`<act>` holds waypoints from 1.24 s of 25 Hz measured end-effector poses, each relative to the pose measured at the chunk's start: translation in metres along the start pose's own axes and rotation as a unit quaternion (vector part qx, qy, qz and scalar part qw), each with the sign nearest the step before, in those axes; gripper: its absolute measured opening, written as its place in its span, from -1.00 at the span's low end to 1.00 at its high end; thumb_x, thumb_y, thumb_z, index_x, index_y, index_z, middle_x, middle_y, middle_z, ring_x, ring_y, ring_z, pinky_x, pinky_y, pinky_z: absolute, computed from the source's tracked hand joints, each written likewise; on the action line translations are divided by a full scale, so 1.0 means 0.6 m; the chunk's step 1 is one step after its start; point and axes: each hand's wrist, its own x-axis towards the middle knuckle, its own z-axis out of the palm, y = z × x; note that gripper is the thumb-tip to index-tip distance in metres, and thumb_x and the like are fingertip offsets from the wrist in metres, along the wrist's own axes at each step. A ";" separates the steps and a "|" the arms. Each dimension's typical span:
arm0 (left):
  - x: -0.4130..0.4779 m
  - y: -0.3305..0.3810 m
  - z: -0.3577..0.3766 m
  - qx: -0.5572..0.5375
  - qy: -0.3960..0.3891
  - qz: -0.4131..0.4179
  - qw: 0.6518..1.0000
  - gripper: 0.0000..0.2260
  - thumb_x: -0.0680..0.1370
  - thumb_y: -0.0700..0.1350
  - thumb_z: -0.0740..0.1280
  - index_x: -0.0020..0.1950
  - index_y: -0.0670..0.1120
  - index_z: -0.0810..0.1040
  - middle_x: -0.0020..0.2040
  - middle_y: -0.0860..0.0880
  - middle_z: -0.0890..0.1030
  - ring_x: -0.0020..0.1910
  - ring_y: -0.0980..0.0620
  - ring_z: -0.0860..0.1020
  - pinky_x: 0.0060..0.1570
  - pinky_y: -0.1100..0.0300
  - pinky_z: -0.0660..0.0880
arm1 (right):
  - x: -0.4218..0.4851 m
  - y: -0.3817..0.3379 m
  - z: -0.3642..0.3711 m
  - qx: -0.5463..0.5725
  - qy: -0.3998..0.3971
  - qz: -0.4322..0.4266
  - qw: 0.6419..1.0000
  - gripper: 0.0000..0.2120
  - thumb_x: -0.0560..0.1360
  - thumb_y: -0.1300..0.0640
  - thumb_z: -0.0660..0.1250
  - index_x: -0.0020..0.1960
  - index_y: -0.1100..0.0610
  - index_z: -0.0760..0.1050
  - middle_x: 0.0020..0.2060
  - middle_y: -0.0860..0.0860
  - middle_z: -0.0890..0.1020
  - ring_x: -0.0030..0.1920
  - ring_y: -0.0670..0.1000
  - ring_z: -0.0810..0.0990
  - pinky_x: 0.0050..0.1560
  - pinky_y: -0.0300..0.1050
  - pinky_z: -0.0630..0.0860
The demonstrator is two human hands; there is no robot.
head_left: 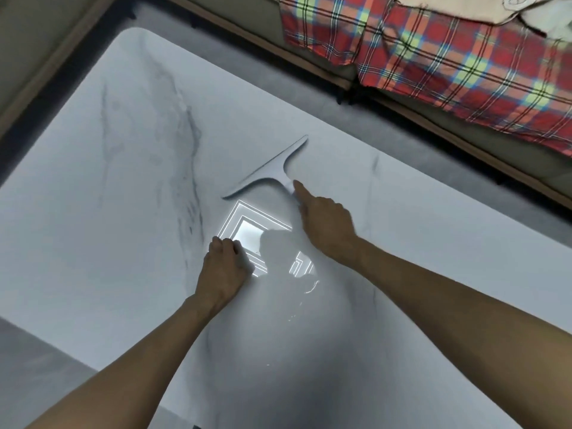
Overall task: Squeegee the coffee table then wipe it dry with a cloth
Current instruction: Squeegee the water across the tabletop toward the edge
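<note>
Marble coffee table (pixel 93 212): right hand (pixel 328 224) grips squeegee (pixel 272 171) handle; left hand (pixel 223 270) fisted, empty, nearby.

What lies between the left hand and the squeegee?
Nothing. In the head view, only bare table with a bright light reflection lies between the left hand and the squeegee.

The squeegee (pixel 272 171) is pale grey and T-shaped. Its long thin blade lies on the tabletop, running diagonally from near left to far right, and its short handle is gripped by the right hand (pixel 325 221). The coffee table (pixel 108 196) is a glossy white slab with grey marble veining and a rounded far-left corner.
</note>
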 end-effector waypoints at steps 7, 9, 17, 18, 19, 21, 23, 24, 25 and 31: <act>-0.017 0.079 0.065 0.059 -0.063 0.070 0.994 -0.76 0.46 -0.26 0.24 0.12 -0.23 0.41 0.12 -0.19 0.39 0.12 -0.18 0.41 0.12 0.04 0.39 | -0.163 0.292 -0.049 -0.054 0.001 0.102 0.993 -0.55 0.66 0.00 -0.02 0.49 -0.33 0.05 0.00 0.02 0.63 -0.05 0.19 0.57 -0.18 -0.04 0.37; -0.015 0.106 0.091 0.084 -0.103 0.076 0.988 -0.71 0.48 -0.23 0.21 0.20 -0.23 0.37 0.21 -0.23 0.38 0.26 -0.24 0.34 0.22 0.04 0.34 | -0.237 0.341 -0.056 -0.058 -0.001 0.137 0.989 -0.59 0.65 -0.10 -0.07 0.48 -0.34 0.08 0.02 -0.02 0.65 -0.04 0.17 0.58 -0.18 -0.05 0.37; -0.019 0.176 0.126 0.035 -0.109 -0.015 0.993 -0.50 0.50 -0.18 0.29 0.42 -0.22 0.31 0.50 -0.29 0.13 0.46 -0.35 0.17 0.42 -0.20 0.25 | -0.188 0.359 -0.101 0.081 0.095 0.231 0.965 -0.56 0.66 -0.06 0.01 0.53 -0.07 0.16 0.18 0.18 0.60 0.14 0.31 0.52 0.12 0.07 0.43; -0.018 0.177 0.128 0.038 -0.111 -0.016 0.993 -0.50 0.50 -0.18 0.29 0.43 -0.22 0.31 0.50 -0.28 0.12 0.47 -0.35 0.16 0.43 -0.20 0.23 | -0.151 0.348 -0.105 0.102 0.095 0.248 0.959 -0.56 0.66 0.00 0.01 0.53 0.01 0.16 0.22 0.20 0.57 0.17 0.32 0.50 0.16 0.09 0.41; -0.018 0.177 0.130 0.040 -0.113 -0.018 0.993 -0.49 0.50 -0.17 0.30 0.44 -0.22 0.30 0.51 -0.28 0.10 0.48 -0.35 0.13 0.44 -0.21 0.21 | -0.121 0.336 -0.104 0.118 0.095 0.261 0.953 -0.58 0.66 0.04 0.00 0.51 0.07 0.17 0.21 0.22 0.56 0.15 0.33 0.50 0.16 0.10 0.43; -0.015 0.173 0.135 0.046 -0.111 -0.019 0.993 -0.48 0.50 -0.16 0.30 0.44 -0.22 0.30 0.52 -0.28 0.08 0.49 -0.34 0.10 0.45 -0.23 0.18 | -0.105 0.313 -0.089 0.131 0.091 0.267 0.950 -0.58 0.65 0.08 -0.01 0.49 0.11 0.14 0.13 0.26 0.58 0.05 0.34 0.55 0.08 0.13 0.50; -0.016 0.173 0.139 0.062 -0.109 -0.013 0.992 -0.48 0.50 -0.15 0.30 0.45 -0.21 0.30 0.52 -0.29 0.07 0.49 -0.35 0.09 0.45 -0.23 0.18 | -0.147 0.288 -0.061 0.121 0.068 0.263 0.955 -0.52 0.65 0.09 0.02 0.55 0.05 0.04 0.08 0.28 0.59 0.03 0.35 0.56 0.03 0.08 0.47; -0.016 0.174 0.140 0.067 -0.110 -0.014 0.992 -0.47 0.50 -0.14 0.30 0.45 -0.20 0.30 0.52 -0.30 0.07 0.49 -0.36 0.08 0.46 -0.23 0.17 | -0.181 0.276 -0.045 0.113 0.055 0.258 0.958 -0.49 0.65 0.09 0.04 0.57 0.03 0.00 0.03 0.28 0.60 0.01 0.34 0.56 -0.01 0.06 0.46; -0.015 0.176 0.141 0.067 -0.113 -0.017 0.991 -0.47 0.50 -0.14 0.30 0.45 -0.20 0.30 0.52 -0.30 0.07 0.50 -0.36 0.08 0.46 -0.23 0.16 | -0.218 0.262 -0.033 0.111 0.037 0.254 0.960 -0.47 0.65 0.10 0.05 0.58 0.01 -0.03 -0.03 0.27 0.61 -0.04 0.32 0.58 -0.06 0.04 0.46; -0.016 0.175 0.138 0.085 -0.121 -0.003 0.989 -0.45 0.49 -0.13 0.31 0.46 -0.20 0.30 0.53 -0.30 0.05 0.50 -0.36 0.06 0.46 -0.24 0.16 | -0.321 0.241 -0.053 0.160 -0.009 0.278 0.947 -0.51 0.65 0.03 0.02 0.56 0.00 0.07 -0.04 0.18 0.63 -0.12 0.23 0.60 -0.06 0.06 0.58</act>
